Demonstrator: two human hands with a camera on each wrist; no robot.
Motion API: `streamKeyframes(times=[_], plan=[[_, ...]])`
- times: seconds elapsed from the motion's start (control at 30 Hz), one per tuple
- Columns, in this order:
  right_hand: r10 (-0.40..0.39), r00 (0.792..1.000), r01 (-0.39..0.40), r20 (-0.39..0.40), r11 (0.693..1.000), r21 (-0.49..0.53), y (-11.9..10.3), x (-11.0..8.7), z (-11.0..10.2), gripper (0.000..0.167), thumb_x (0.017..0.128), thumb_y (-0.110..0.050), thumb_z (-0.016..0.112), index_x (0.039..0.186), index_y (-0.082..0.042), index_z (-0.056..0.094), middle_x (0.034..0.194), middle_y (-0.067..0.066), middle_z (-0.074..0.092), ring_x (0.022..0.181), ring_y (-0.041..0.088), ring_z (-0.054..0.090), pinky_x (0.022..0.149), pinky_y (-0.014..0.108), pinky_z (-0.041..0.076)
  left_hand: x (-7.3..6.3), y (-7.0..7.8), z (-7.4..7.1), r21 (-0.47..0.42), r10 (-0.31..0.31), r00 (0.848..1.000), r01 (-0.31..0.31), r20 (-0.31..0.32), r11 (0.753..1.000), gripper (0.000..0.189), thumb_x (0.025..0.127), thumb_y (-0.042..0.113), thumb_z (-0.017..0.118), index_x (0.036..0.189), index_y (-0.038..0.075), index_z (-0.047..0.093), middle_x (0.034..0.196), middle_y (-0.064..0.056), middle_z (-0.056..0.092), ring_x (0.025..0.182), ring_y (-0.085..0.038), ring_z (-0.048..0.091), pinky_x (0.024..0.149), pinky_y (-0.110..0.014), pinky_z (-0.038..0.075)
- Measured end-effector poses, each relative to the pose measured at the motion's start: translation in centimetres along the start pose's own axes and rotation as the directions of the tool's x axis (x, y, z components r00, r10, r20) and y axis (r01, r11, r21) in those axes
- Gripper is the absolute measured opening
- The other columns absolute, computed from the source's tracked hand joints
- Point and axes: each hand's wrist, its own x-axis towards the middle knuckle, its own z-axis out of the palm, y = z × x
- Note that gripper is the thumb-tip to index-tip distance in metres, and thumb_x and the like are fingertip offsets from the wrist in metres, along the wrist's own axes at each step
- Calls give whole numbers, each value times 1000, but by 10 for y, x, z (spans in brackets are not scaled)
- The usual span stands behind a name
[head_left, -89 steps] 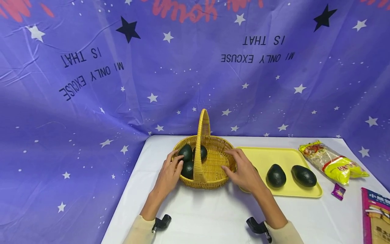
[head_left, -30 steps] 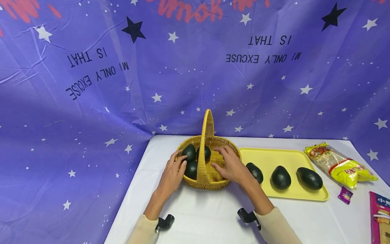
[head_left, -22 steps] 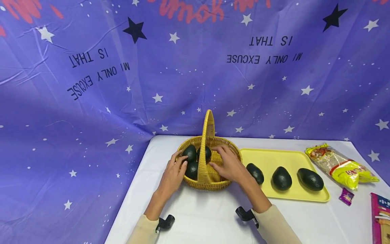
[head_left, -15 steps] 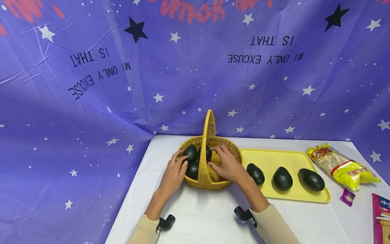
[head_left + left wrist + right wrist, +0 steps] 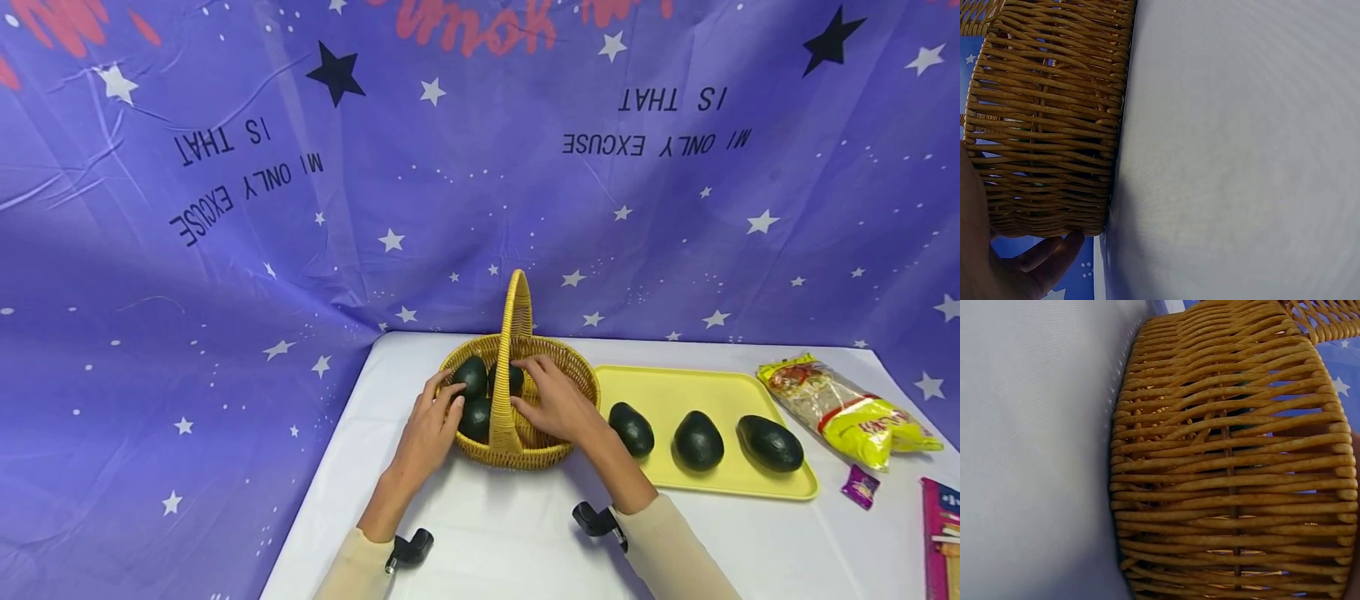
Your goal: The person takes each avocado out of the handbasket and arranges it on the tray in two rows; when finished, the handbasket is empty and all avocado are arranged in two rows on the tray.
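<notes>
The yellow wicker basket [image 5: 558,454] stands on the white table and holds three dark green avocados [image 5: 471,377] on its left side. My left hand [image 5: 431,429] grips the basket's left rim; in the left wrist view, fingers [image 5: 1060,259] of it lie against the outer wall. Reaching over the right rim, my right hand [image 5: 562,404] has thumb and forefinger spread, fingertips right at the avocado [image 5: 516,379] partly hidden behind the basket handle. From the right wrist view, the wicker wall [image 5: 1229,469] screens most of that hand.
A yellow tray [image 5: 667,383] with three more avocados [image 5: 698,441] sits right of the basket. Beyond it lie a yellow snack bag [image 5: 847,408], a small purple packet [image 5: 860,487] and a pink package [image 5: 941,533]. A purple starred cloth [image 5: 480,192] hangs behind.
My right hand has moved left from the basket's right rim to the avocado by the handle. My left hand has stayed on the left rim. The whole view has shifted slightly.
</notes>
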Motion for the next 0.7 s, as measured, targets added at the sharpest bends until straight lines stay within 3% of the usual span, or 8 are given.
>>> streamKeyframes(times=[0.33,0.7], plan=[[-11,999,12,35,1000,-29,-1,8,4,58,96,-21,81,148,-6,59,142,17,59,120,32,66,96,47,59,0,-1,1,-4,8,1000,-8,-7,1000,47,118,42,41,147,15,65,170,-6,38,141,-40,52,105,-59,50],[-16,998,20,64,998,-67,-3,17,11,61,94,-15,79,147,4,57,147,23,55,131,37,61,108,50,53,0,-2,1,11,13,1000,-13,-9,1000,49,118,44,39,147,15,65,170,-4,38,142,-39,51,108,-58,49]])
